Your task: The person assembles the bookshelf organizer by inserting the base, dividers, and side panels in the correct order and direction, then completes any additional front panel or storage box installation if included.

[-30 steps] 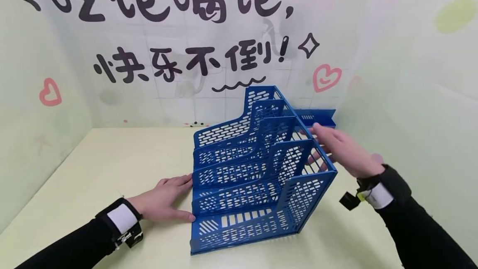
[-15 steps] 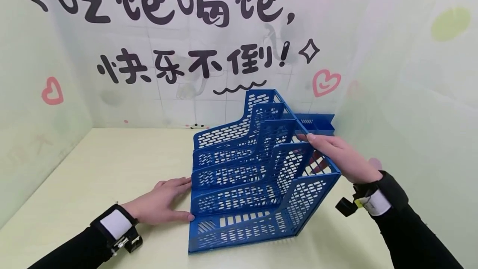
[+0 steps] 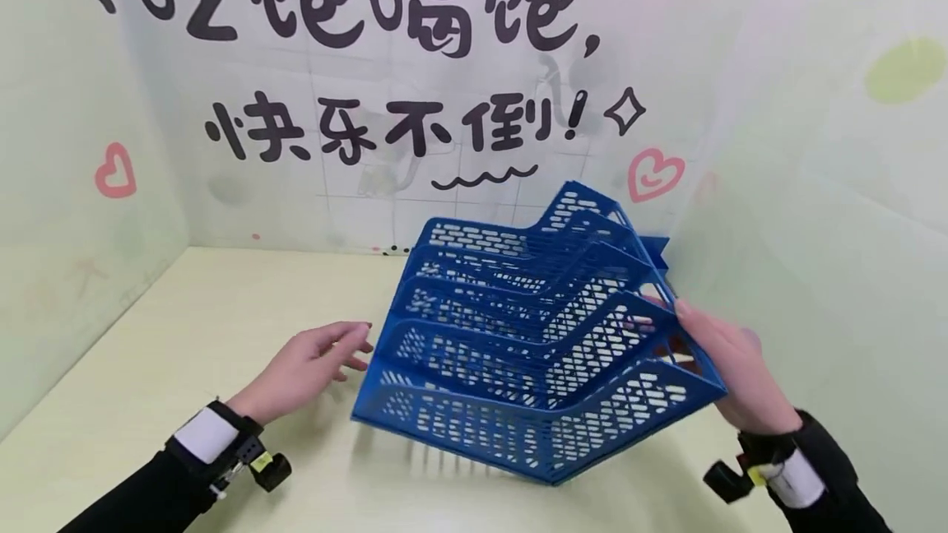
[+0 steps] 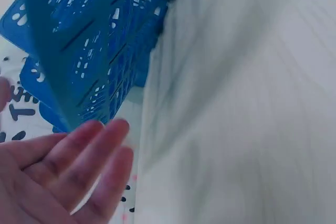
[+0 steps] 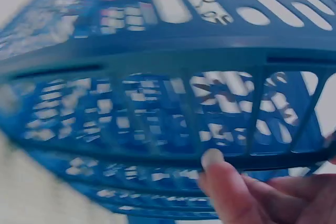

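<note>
Head view: I see the blue file rack (image 3: 548, 352) tilted up off the bench (image 3: 222, 319), near the right edge and toward the back wall. Only its lower front corner appears near or on the bench surface; I cannot tell whether it touches. My right hand (image 3: 729, 373) holds the rack at its right side frame, fingers along the rim. My left hand (image 3: 307, 368) hangs just left of the rack with relaxed, spread fingers, holding nothing and apart from it. A second blue piece (image 3: 655, 249) shows behind the rack by the back wall.

Left wrist view: the left hand (image 4: 58, 177) lies flat-fingered and empty, with the file rack (image 4: 100, 45) just above and beyond the fingertips.

Right wrist view: the right hand (image 5: 262, 192) has a thumb (image 5: 220, 174) pressed on a frame bar of the file rack (image 5: 157, 77); this frame is blurred.

Handling judgement: the rack looks like light, stiff, perforated plastic. The thin dividers may flex or crack. Grip the solid outer frame bars, not the dividers.
</note>
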Demonstrator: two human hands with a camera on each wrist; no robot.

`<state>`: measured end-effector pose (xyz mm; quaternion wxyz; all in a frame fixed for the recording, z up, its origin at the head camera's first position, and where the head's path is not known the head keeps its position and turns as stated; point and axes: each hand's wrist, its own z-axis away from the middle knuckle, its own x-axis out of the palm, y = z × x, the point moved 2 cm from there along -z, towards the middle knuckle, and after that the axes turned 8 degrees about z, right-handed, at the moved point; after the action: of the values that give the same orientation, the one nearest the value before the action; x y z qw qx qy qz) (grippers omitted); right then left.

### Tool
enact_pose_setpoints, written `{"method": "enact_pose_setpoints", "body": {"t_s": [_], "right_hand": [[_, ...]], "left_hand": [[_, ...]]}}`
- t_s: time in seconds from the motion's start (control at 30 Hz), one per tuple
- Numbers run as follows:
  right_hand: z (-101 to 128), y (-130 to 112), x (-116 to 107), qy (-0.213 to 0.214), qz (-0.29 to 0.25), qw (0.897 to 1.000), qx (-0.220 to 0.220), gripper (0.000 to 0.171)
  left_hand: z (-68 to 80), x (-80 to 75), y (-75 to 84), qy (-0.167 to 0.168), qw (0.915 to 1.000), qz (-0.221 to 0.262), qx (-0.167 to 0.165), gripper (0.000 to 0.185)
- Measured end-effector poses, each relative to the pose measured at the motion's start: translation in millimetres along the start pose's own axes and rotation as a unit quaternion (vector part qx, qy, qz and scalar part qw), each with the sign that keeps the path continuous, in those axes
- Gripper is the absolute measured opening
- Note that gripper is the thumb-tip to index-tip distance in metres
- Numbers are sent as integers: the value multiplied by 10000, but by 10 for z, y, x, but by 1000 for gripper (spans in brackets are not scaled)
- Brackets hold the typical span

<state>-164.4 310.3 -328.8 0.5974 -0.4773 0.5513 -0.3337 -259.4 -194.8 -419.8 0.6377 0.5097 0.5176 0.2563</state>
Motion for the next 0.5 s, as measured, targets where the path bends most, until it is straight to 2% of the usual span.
{"method": "enact_pose_setpoints", "body": {"t_s": [0.07,0.1,0.17,0.23,0.27,0.33,0.4,0.43,0.5], "right_hand": [[125,151,96,19,-640,9978,-181,50],[188,232,166,49,-791,9964,-299,51],[309,388,356,373,-735,9961,-305,51],[404,508,579,868,-368,9953,226,48],[442,561,679,872,-235,9944,552,49],[493,647,884,687,-210,9892,1278,54],[514,710,1073,129,-487,9819,1823,56],[523,737,1161,-234,-628,9785,1952,57],[522,772,1347,-852,-870,9724,1991,55]], "left_hand": [[0,-53,48,-14,9978,649,146,67],[-4,-76,70,-13,9953,927,274,69],[-11,-114,116,39,9888,1391,544,76],[-18,-142,162,120,9822,1656,880,80],[-20,-150,184,131,9786,1750,1074,80],[-11,-149,220,146,9723,1869,1395,73],[10,-127,245,190,9665,1899,1715,61],[20,-110,243,229,9631,1932,1859,60],[49,-65,237,367,9584,1885,2111,70]]}}
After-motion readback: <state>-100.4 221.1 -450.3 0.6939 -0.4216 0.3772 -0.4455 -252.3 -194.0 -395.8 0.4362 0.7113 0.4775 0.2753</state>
